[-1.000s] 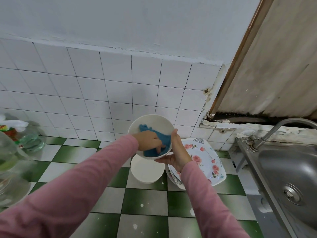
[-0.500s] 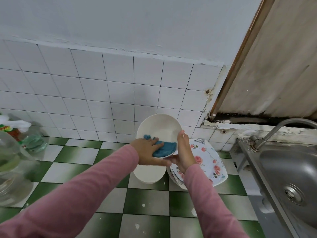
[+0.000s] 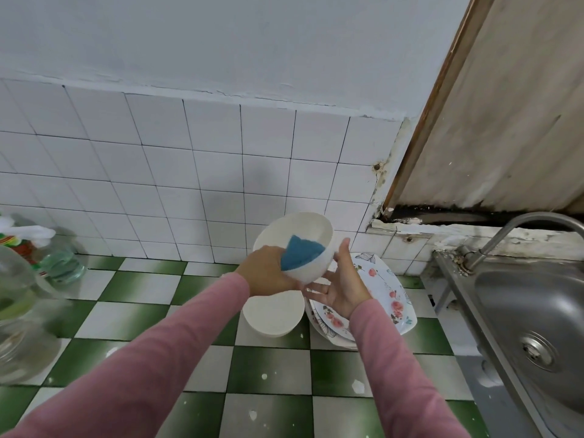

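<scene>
Home kitchen: steel sink [image 3: 534, 314] w/ tap [image 3: 505, 235], tiled wall [image 3: 189, 172], stacked plates [image 3: 388, 295].

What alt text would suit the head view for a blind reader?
A left hand pinches a blue cloth over the rim of a white bowl, the open right hand touching it. Below, a second bowl and floral plates sit on a checked counter beside a sink.

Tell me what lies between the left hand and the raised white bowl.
A blue cloth, which the left hand grips against the rim of the white bowl; the head view shows it.
</scene>
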Demonstrator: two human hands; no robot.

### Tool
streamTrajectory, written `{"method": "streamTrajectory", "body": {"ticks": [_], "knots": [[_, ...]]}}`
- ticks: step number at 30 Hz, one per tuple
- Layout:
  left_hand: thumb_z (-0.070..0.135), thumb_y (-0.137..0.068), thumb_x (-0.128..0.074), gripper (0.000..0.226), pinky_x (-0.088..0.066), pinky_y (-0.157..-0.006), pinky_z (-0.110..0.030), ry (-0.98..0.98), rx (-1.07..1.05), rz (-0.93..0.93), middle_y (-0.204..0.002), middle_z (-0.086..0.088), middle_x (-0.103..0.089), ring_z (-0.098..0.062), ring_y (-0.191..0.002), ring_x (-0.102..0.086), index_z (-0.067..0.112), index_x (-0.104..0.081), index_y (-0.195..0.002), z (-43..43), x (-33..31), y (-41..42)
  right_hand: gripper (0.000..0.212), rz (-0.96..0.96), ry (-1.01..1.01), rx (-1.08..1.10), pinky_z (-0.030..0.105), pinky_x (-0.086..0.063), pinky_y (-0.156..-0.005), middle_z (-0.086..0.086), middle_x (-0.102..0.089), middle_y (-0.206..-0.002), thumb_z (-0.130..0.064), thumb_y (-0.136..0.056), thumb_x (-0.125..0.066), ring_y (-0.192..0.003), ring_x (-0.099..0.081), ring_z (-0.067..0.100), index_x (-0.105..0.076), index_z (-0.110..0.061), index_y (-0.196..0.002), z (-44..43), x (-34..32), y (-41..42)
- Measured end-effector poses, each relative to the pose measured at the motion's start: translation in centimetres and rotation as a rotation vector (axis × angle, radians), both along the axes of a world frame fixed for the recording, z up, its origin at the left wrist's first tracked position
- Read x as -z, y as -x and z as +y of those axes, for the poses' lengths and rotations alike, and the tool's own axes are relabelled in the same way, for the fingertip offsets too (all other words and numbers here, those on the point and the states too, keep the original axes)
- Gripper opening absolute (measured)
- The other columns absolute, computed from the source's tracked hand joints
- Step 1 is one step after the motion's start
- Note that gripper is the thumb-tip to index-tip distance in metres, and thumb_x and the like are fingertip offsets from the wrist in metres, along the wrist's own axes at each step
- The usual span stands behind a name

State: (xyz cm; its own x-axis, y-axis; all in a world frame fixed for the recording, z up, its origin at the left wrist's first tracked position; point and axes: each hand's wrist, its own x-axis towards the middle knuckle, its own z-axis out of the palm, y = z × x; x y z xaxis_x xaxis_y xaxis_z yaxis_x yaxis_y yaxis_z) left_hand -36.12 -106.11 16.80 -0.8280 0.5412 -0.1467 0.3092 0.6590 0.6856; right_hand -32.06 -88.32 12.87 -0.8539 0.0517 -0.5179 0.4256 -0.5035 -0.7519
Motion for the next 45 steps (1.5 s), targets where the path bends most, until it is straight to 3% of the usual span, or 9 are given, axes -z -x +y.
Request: {"method": "streamTrajectory", "body": {"ticks": [6, 9, 17, 22, 29, 32, 36, 41, 45], "knots": [[0.013, -0.065, -0.089, 0.057, -0.057, -0.088, -0.040, -0.737, -0.154, -0.447, -0.108, -0.001, -0.073, -0.024, -0.106, -0.067, 0.025, -0.064, -0.115, 1.0, -1.4, -0.9, 0.089, -0.161, 0.532, 0.118, 0.070, -0.029, -0.109, 0.029, -0.041, -0.147, -0.079, -0.090, -0.033, -0.136, -0.033, 0.056, -0.035, -0.010, -0.147, -2.3, 2.8, -1.0], [0.020, -0.064, -0.087, 0.072, -0.057, -0.086, -0.038, -0.970, -0.133, -0.567, -0.121, -0.002, -0.069, -0.022, -0.112, -0.065, 0.024, -0.057, -0.129, 1.2, -1.1, -0.9, 0.077, -0.093, 0.693, 0.179, 0.066, -0.039, -0.103, 0.031, -0.053, -0.138, -0.066, -0.094, -0.042, -0.125, -0.049, 0.055, -0.044, -0.005, -0.141, -2.7, 2.5, -1.4], [0.059, -0.041, -0.091, 0.099, -0.059, -0.078, -0.042, -1.035, -0.246, -0.605, -0.120, -0.003, -0.069, -0.026, -0.110, -0.066, 0.027, -0.054, -0.127, 0.4, 0.6, 0.1, 0.024, 0.111, 0.704, 0.488, 0.040, -0.059, -0.049, 0.015, -0.076, -0.086, -0.009, -0.098, -0.043, -0.072, -0.075, 0.030, -0.066, -0.004, -0.104, -0.8, 0.0, -1.0], [0.062, -0.078, -0.053, 0.069, -0.057, -0.088, -0.048, -1.008, -0.459, -0.588, -0.128, -0.012, -0.062, -0.031, -0.113, -0.064, 0.023, -0.047, -0.134, -0.2, 1.6, 0.0, 0.058, 0.365, 0.849, 0.417, 0.062, -0.058, -0.073, 0.025, -0.068, -0.120, 0.005, -0.065, -0.079, -0.106, -0.068, 0.042, -0.065, 0.005, -0.122, 1.6, -3.1, -0.5], [0.045, -0.098, -0.047, 0.022, -0.047, -0.064, -0.021, -0.914, -0.713, -0.066, -0.082, 0.001, -0.058, -0.008, -0.075, -0.056, 0.025, -0.053, -0.094, 2.0, 0.1, -1.1, 0.044, 0.362, 0.026, 0.398, 0.049, -0.049, -0.104, 0.005, -0.062, -0.136, -0.036, -0.103, -0.047, -0.126, -0.058, 0.026, -0.048, -0.018, -0.144, 1.3, -5.5, -0.2], [0.044, -0.097, -0.051, 0.022, -0.049, -0.067, -0.019, -0.886, -0.444, 0.062, -0.086, 0.000, -0.059, -0.008, -0.079, -0.060, 0.024, -0.059, -0.103, 3.6, -0.4, -1.8, 0.039, 0.313, -0.352, 0.268, 0.044, -0.051, -0.097, 0.001, -0.065, -0.123, -0.043, -0.105, -0.042, -0.112, -0.060, 0.024, -0.058, -0.020, -0.131, -2.1, -6.1, -0.8], [0.038, -0.093, -0.050, 0.050, -0.025, -0.119, -0.040, -0.656, -0.042, 0.339, -0.150, 0.003, -0.031, -0.022, -0.142, -0.029, 0.062, -0.037, -0.136, 4.3, 0.4, -1.0, 0.028, 0.370, -0.352, 0.228, 0.027, -0.057, -0.080, 0.004, -0.071, -0.095, -0.020, -0.107, -0.041, -0.086, -0.067, 0.013, -0.068, -0.015, -0.102, -4.3, -7.1, -1.1], [0.073, -0.078, -0.047, 0.061, -0.048, -0.103, -0.044, -0.847, -0.254, -0.142, -0.124, -0.004, -0.060, -0.020, -0.116, -0.059, 0.033, -0.060, -0.121, 2.9, -2.0, 1.1, 0.037, 0.390, -0.546, 0.185, 0.020, -0.038, -0.056, 0.008, -0.049, -0.075, -0.023, -0.107, -0.042, -0.061, -0.045, 0.006, -0.055, 0.006, -0.089, -3.9, -6.9, -1.7], [0.053, -0.095, -0.041, 0.038, -0.039, -0.109, -0.039, -0.708, -0.145, 0.257, -0.129, 0.005, -0.056, -0.018, -0.126, -0.050, 0.038, -0.068, -0.117, 3.6, -1.7, 0.6, 0.029, 0.356, -0.462, 0.226, 0.036, -0.051, -0.072, 0.011, -0.066, -0.085, -0.022, -0.106, -0.045, -0.077, -0.059, 0.017, -0.066, -0.013, -0.089, -3.9, -7.2, -1.3]]}}
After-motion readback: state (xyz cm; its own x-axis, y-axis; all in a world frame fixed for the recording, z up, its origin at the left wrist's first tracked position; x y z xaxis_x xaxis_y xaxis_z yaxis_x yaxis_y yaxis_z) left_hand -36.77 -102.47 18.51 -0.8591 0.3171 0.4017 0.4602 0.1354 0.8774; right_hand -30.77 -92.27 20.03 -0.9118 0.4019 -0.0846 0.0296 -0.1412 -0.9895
